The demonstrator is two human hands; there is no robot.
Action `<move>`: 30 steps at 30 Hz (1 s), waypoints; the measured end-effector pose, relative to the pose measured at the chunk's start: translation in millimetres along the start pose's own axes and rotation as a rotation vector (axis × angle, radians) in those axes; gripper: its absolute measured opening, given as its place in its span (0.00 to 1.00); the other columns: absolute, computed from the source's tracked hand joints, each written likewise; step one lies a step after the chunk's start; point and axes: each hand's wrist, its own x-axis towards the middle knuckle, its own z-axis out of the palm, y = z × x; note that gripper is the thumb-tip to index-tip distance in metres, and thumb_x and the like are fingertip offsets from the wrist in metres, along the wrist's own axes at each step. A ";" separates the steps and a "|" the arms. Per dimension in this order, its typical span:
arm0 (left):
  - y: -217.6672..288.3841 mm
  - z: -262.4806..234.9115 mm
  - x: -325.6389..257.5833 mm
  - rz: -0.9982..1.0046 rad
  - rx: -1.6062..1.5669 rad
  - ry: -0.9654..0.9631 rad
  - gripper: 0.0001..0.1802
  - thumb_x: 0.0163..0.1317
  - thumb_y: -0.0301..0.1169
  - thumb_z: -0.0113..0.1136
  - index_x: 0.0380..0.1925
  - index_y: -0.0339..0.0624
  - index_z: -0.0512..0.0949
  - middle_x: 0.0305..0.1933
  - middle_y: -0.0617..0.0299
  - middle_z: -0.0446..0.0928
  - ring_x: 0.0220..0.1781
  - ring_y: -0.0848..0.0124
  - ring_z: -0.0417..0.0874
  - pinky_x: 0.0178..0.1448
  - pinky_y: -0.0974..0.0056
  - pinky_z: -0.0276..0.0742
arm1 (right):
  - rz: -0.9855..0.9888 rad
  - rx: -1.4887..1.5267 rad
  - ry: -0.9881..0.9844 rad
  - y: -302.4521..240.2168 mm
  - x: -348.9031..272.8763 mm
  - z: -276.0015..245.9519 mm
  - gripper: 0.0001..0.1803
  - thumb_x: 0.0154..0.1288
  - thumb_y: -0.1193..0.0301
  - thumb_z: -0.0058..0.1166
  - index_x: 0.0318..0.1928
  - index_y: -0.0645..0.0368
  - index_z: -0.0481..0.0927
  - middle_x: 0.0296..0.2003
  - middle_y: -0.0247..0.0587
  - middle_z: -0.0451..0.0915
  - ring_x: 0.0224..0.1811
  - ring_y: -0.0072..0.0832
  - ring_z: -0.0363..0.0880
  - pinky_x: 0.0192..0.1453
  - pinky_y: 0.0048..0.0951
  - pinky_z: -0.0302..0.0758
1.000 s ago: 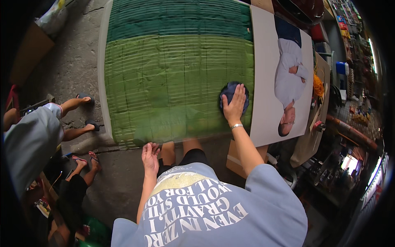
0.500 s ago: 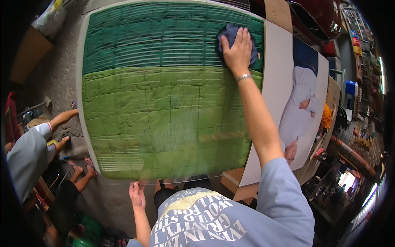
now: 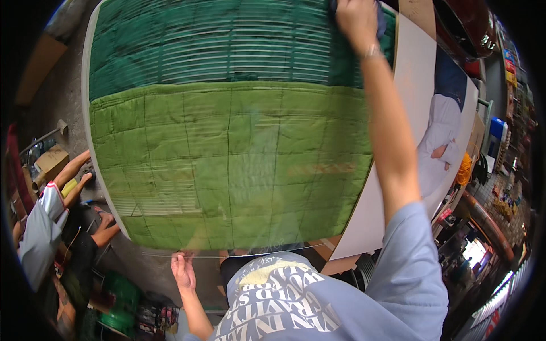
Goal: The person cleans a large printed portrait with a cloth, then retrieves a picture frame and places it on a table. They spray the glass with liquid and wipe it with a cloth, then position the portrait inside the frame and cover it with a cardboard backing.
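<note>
Fingers of the right hand (image 3: 357, 20) clamp a dark cloth (image 3: 380, 20) against the glass pane (image 3: 227, 170); left hand (image 3: 183, 271) fingers rest together on its edge.

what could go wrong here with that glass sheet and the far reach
1. The right hand presses a dark cloth at the far edge of the glass sheet with the arm fully stretched; leaning weight may crack the pane.
2. The left hand rests at the bare near edge, which might cut it.
3. A seated person's feet lie close to the sheet's left edge.
</note>
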 end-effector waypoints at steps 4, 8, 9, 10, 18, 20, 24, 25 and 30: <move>-1.5 -1.3 1.8 0.000 -0.029 -0.045 0.10 0.74 0.38 0.64 0.44 0.45 0.77 0.47 0.62 0.80 0.54 0.66 0.81 0.65 0.52 0.75 | 0.052 -0.055 -0.205 -48.2 -106.8 -53.0 0.42 0.75 0.50 0.49 0.73 0.74 0.62 0.74 0.68 0.62 0.77 0.57 0.60 0.81 0.51 0.55; -3.2 -1.8 0.5 -0.001 -0.019 -0.031 0.10 0.74 0.38 0.63 0.43 0.45 0.76 0.47 0.62 0.80 0.54 0.66 0.81 0.66 0.51 0.74 | -0.019 -0.045 0.046 -1.5 -29.3 -6.8 0.42 0.76 0.47 0.49 0.73 0.71 0.64 0.74 0.66 0.63 0.78 0.57 0.59 0.81 0.50 0.55; -3.2 -2.9 -1.0 -0.001 -0.019 -0.022 0.10 0.74 0.38 0.63 0.43 0.45 0.76 0.46 0.62 0.80 0.53 0.65 0.81 0.66 0.51 0.74 | 0.143 -0.084 -0.044 16.2 8.5 12.8 0.45 0.75 0.44 0.45 0.74 0.75 0.62 0.75 0.67 0.60 0.79 0.55 0.56 0.83 0.44 0.52; -4.6 -3.0 -0.6 0.008 -0.014 -0.017 0.10 0.74 0.38 0.63 0.43 0.45 0.76 0.46 0.63 0.80 0.53 0.66 0.81 0.66 0.51 0.74 | 0.094 -0.062 0.009 29.9 42.4 34.3 0.48 0.74 0.42 0.47 0.73 0.75 0.62 0.75 0.67 0.61 0.78 0.57 0.58 0.82 0.45 0.54; -7.7 -6.9 3.6 0.035 0.004 -0.042 0.09 0.76 0.37 0.60 0.45 0.46 0.76 0.48 0.64 0.79 0.56 0.67 0.79 0.67 0.52 0.72 | 0.016 -0.071 -0.043 7.9 63.5 32.0 0.41 0.77 0.47 0.40 0.73 0.71 0.64 0.74 0.62 0.64 0.78 0.53 0.60 0.82 0.46 0.55; -8.9 -6.9 2.9 0.043 0.010 -0.040 0.09 0.76 0.37 0.60 0.46 0.46 0.76 0.48 0.64 0.79 0.56 0.67 0.79 0.67 0.52 0.72 | -0.007 0.018 -0.054 -14.3 -2.6 11.1 0.38 0.78 0.54 0.42 0.74 0.72 0.62 0.75 0.64 0.61 0.80 0.54 0.55 0.84 0.44 0.50; -9.7 -8.6 5.4 0.031 -0.023 -0.080 0.08 0.77 0.37 0.59 0.46 0.46 0.77 0.50 0.63 0.80 0.57 0.68 0.80 0.66 0.54 0.73 | -0.003 0.017 -0.119 -42.9 -153.0 -48.6 0.39 0.77 0.52 0.44 0.75 0.71 0.61 0.75 0.65 0.61 0.80 0.53 0.56 0.83 0.47 0.51; -8.8 -9.6 7.7 0.035 -0.006 -0.093 0.08 0.77 0.37 0.59 0.46 0.46 0.77 0.51 0.63 0.81 0.57 0.68 0.80 0.65 0.54 0.73 | 0.007 0.051 -0.103 -49.6 -185.5 -65.4 0.40 0.75 0.51 0.48 0.75 0.70 0.62 0.75 0.63 0.62 0.79 0.54 0.57 0.82 0.50 0.53; -10.2 -16.2 17.0 0.057 0.015 -0.165 0.08 0.77 0.36 0.59 0.48 0.47 0.79 0.52 0.63 0.83 0.57 0.69 0.82 0.65 0.56 0.74 | 0.132 0.080 -0.227 -80.9 -323.8 -162.4 0.41 0.73 0.58 0.52 0.79 0.61 0.56 0.80 0.56 0.54 0.82 0.52 0.52 0.82 0.54 0.51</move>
